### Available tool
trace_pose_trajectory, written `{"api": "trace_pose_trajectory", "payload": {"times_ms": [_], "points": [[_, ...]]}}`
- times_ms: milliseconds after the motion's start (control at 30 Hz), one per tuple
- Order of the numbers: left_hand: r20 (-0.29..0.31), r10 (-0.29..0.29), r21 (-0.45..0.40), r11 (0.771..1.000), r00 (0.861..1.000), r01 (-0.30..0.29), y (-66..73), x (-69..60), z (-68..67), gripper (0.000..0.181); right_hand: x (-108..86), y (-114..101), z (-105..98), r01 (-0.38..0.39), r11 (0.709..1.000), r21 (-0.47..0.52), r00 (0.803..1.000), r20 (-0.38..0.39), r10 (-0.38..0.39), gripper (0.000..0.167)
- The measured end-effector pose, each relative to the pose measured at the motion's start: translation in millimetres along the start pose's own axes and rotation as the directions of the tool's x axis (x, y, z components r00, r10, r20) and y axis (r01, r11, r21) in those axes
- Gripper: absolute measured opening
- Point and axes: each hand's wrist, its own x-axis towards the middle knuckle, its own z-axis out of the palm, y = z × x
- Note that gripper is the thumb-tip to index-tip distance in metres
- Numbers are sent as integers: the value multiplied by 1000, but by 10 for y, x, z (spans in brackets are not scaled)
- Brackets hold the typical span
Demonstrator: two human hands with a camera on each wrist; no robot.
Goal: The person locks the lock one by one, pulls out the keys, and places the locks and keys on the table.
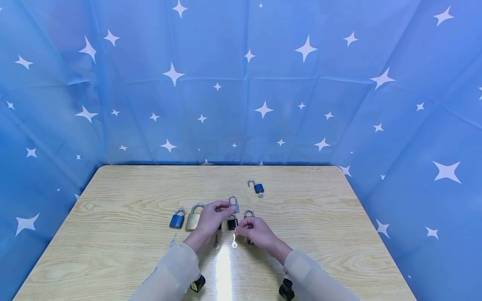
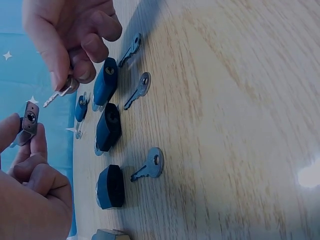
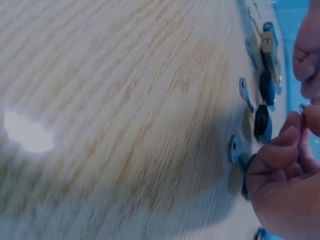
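My left hand (image 1: 211, 217) holds a small silver padlock (image 1: 234, 205) up off the table, its shackle on top. In the left wrist view the padlock's keyhole face (image 2: 31, 117) is turned towards a small key (image 2: 54, 98). My right hand (image 1: 260, 236) pinches that key between thumb and fingers, its tip a short way from the keyhole. A black padlock (image 1: 232, 224) lies below the held one, with a loose key (image 1: 234, 241) in front of it. Another padlock (image 1: 249, 212) is partly hidden behind my right hand.
Left of the hands lie a blue padlock (image 1: 177, 219) and a larger brass padlock (image 1: 192, 222). Further loose keys (image 1: 216, 241) lie in front of the row. At the back, a blue padlock (image 1: 258, 188) has its shackle open and a key in it. A starry blue curtain (image 1: 241, 125) hangs behind.
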Motion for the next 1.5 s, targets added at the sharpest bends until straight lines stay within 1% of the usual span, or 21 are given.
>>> {"api": "trace_pose_trajectory", "payload": {"times_ms": [67, 133, 300, 433, 567, 733, 867, 933, 1000, 1200, 1267, 1367, 1433, 1500], "points": [[2, -1, 3, 1000, 1000, 1, -46, 29, 11, 37, -9, 6, -24, 1, 1000, -13, 1000, -6, -1, 20], [6, -5, 5, 1000, 1000, 5, -61, 41, 20, 37, -20, 12, -53, -1, 1000, -26, 1000, -8, 1, 20], [18, -17, 22, 1000, 1000, 16, -45, 44, 47, 37, -68, 14, -154, -26, 999, -47, 999, -30, 24, 17], [23, -21, 70, 997, 1000, 19, -42, 69, 102, 38, -119, 28, -254, -35, 997, -70, 997, -65, 30, 14], [44, -27, 134, 991, 999, 21, -33, 89, 193, 37, -154, 71, -366, -59, 994, -90, 993, -107, 50, 12], [80, -25, 186, 982, 996, 10, 12, 100, 339, 32, -219, 108, -508, -95, 989, -113, 983, -167, 75, 11], [85, -25, 238, 971, 996, 4, 39, 125, 464, 28, -261, 135, -601, -111, 985, -130, 977, -198, 84, 10], [83, -33, 271, 962, 996, 9, 47, 140, 525, 27, -277, 147, -639, -120, 983, -137, 973, -213, 89, 9], [83, -34, 316, 949, 996, 6, 62, 149, 583, 26, -293, 154, -674, -130, 980, -150, 969, -230, 93, 8], [95, 11, 443, 895, 995, -52, 116, 159, 744, 22, -330, 152, -748, -162, 975, -150, 956, -270, 117, 10], [90, 16, 463, 885, 996, -56, 127, 158, 794, 23, -339, 150, -764, -169, 975, -144, 953, -276, 125, 10], [72, 26, 492, 869, 997, -58, 115, 160, 870, 36, -348, 153, -784, -177, 974, -142, 949, -287, 130, 10], [49, 36, 512, 857, 998, -56, 96, 164, 918, 44, -351, 156, -796, -181, 973, -145, 946, -295, 132, 9], [27, 39, 542, 839, 999, -48, 72, 174, 963, 49, -351, 166, -807, -186, 971, -150, 944, -302, 134, 8]]}}
